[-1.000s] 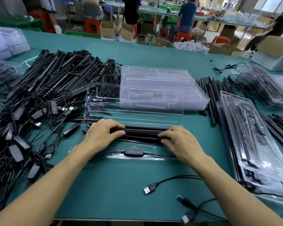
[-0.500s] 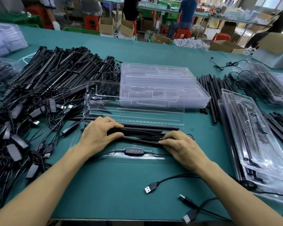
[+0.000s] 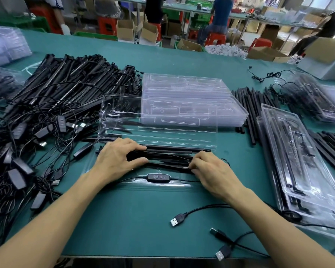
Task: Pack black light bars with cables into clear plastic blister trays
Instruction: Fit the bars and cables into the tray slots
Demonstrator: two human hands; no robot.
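Not much has changed in the last second: your left hand [image 3: 116, 159] stays on the bars [image 3: 168, 157], but the thumb is now out along the near side, so the fingers and thumb clasp the bundle. Your right hand [image 3: 211, 171] has slid a little nearer, with its fingers curled on the bars' right end. The bars lie in the open tray [image 3: 159, 185] and are likely being squeezed into their slot, so seating is nearly done. The controller [image 3: 158, 177] already sits in the near channel.

Edges: the lid [image 3: 159, 132] lies just behind the bars, against the tray stack [image 3: 186, 97] — no room there. The cable pile [image 3: 46, 132] is near on the left and the packed trays [image 3: 298, 161] are on the right. The bench [image 3: 124, 219] toward you has room, but a USB plug [image 3: 177, 221] lies loose there — can't tell whose.
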